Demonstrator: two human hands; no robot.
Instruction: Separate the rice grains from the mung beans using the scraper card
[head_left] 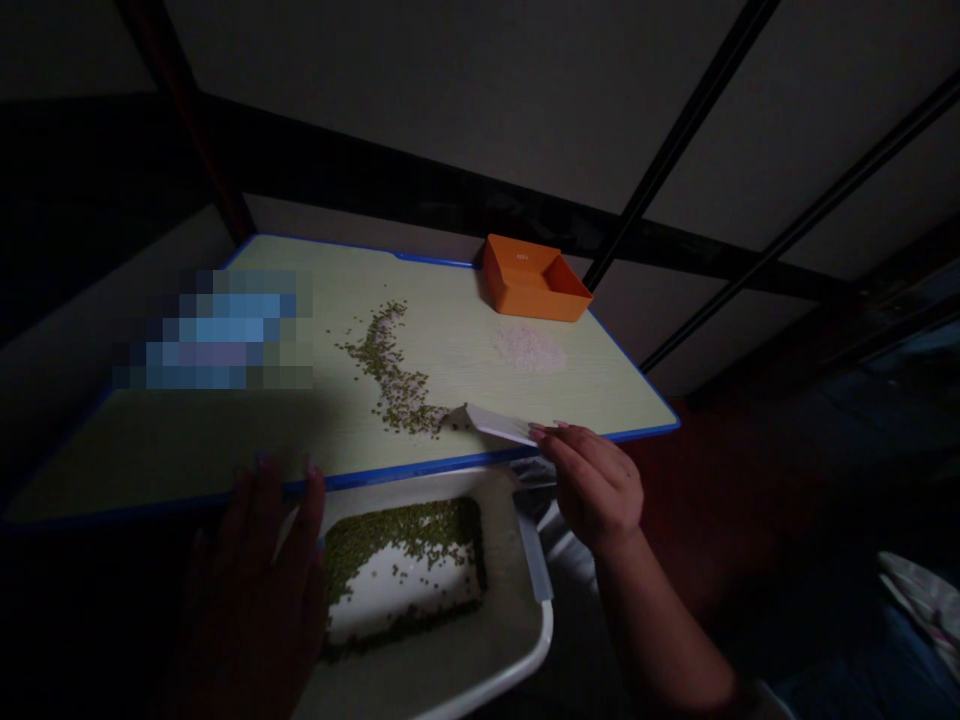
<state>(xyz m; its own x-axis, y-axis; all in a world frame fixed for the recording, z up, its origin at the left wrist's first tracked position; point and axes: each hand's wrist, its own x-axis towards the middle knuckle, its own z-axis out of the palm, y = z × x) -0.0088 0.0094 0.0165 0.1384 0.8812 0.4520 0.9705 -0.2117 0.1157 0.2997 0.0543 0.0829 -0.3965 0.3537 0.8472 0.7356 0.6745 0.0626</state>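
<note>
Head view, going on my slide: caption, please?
Right hand holding flat white tool beside small green beans scattered on tabletop.

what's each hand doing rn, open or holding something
Left hand: open, fingers extended, in shadow; nothing seen held.
Right hand: closed on one end of a flat white tool.

Tabletop [450, 300] pale yellow-green, edged blue; box [540, 295] orange; beans [401, 385] green; tub [514, 640] white.
</note>
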